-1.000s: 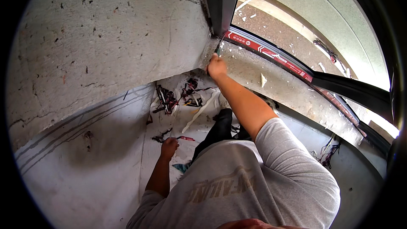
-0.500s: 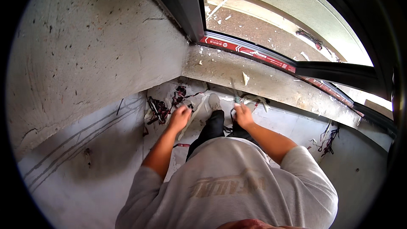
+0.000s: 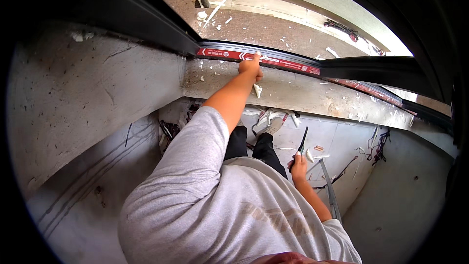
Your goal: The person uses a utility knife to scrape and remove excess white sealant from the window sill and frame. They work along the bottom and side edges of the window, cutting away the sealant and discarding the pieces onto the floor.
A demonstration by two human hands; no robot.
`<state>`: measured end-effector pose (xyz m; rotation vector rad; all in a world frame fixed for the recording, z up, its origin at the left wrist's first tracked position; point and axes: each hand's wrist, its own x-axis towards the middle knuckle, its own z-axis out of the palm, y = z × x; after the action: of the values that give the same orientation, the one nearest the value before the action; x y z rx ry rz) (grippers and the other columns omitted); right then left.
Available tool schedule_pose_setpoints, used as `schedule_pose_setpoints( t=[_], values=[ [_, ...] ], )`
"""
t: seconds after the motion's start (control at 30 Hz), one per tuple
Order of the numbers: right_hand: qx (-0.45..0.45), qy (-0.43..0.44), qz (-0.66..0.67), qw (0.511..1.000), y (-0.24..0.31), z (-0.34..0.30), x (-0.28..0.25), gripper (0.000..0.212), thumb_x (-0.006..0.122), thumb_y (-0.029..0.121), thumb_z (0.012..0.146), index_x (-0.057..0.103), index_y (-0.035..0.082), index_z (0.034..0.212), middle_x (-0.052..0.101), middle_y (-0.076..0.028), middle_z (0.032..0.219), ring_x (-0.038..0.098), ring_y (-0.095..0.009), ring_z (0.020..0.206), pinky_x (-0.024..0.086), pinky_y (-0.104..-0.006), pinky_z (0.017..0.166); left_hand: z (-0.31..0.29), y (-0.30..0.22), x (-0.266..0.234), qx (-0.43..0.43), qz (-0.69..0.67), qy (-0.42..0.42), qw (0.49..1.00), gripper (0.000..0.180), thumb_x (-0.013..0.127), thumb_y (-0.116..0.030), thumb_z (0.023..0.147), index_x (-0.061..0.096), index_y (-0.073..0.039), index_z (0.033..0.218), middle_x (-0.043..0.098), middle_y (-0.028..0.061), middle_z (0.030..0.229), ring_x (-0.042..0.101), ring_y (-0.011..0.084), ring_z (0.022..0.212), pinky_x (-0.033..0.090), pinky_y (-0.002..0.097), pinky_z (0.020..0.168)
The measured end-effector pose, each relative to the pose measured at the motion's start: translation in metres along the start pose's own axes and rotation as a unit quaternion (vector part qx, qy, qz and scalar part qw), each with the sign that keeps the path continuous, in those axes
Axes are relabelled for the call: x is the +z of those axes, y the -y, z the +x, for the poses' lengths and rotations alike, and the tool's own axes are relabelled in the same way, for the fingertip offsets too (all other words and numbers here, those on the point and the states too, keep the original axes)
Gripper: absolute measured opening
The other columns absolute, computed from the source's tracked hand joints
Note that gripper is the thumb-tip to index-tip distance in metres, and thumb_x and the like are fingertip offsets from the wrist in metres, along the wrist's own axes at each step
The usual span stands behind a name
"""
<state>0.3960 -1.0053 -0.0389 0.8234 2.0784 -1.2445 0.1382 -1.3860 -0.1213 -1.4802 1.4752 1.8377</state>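
My left hand [image 3: 250, 68] reaches forward over the concrete ledge to the window. Its index finger is stretched out onto the red-taped window track [image 3: 288, 64], by a small white scrap. The thumb stands apart, and the other fingers look curled under. Low on my right side, my right hand [image 3: 299, 167] is closed around a dark tool [image 3: 304, 139] with a long thin blade, knife-like, pointing up and away. A pointed white piece of foam-like scrap [image 3: 257, 90] lies on the ledge just below my left hand.
A dark window sash [image 3: 381, 66] stands open at the right. Black and red strap-like tangles [image 3: 168, 129] and white scraps [image 3: 295, 119] litter the floor near my shoe [image 3: 273, 126]. A concrete wall [image 3: 73, 98] rises at the left. A grey strip [image 3: 331, 190] leans beside my right arm.
My left hand has gone from low in front of me up to the window track. My right hand has moved back and right with the bladed tool. The view has shifted too.
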Motion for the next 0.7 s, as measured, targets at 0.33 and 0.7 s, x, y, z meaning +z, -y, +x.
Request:
schedule_pose_setpoints(
  t=[0.33,0.7],
  values=[
    [0.017,0.022,0.001,1.000,0.003,0.027,-0.044,0.043,0.046,0.042,0.102,0.055,0.003,0.089,0.057,-0.007,0.057,0.052,-0.015,0.044,0.039,-0.0299,0.041,0.052,0.046,0.013,-0.009,-0.255,0.129,0.958,0.023,0.063,-0.025,0.094,0.061,-0.004,0.083,0.065,0.0110,0.066,0.068,0.0235,0.060,0.057,0.0351,0.052],
    [0.021,0.039,-0.009,0.999,0.026,0.058,-0.091,0.044,0.045,0.043,0.102,0.056,0.002,0.090,0.058,-0.009,0.059,0.054,-0.017,0.045,0.042,-0.0301,0.044,0.031,0.011,0.019,0.038,-0.249,-0.024,0.967,0.018,0.060,-0.021,0.096,0.061,-0.003,0.094,0.066,0.0099,0.080,0.069,0.0232,0.068,0.061,0.0376,0.058]
  ],
)
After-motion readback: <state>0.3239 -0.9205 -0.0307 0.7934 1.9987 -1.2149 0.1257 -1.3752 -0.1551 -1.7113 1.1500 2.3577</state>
